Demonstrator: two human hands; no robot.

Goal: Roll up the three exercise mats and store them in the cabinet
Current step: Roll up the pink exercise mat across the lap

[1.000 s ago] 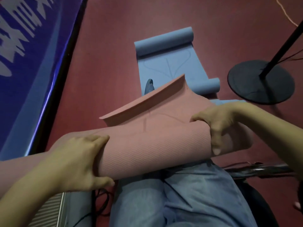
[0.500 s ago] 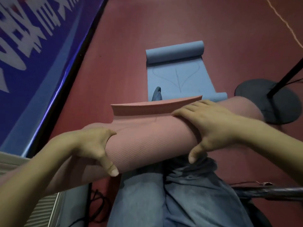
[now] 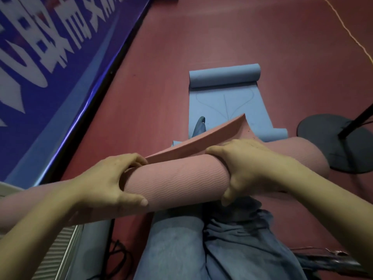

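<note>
The pink mat point(image 3: 177, 182) lies rolled across the person's lap, its loose end lifted; left hand point(image 3: 105, 182) and right hand point(image 3: 248, 168) each curl around the roll; the blue mat point(image 3: 228, 102) lies half-unrolled on the floor beyond.

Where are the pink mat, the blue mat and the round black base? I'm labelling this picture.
pink mat point(image 3: 177, 180): head view, ribbed outside of the roll.
blue mat point(image 3: 232, 106): head view, flat unrolled middle.
round black base point(image 3: 327, 138): head view, bare top.
</note>
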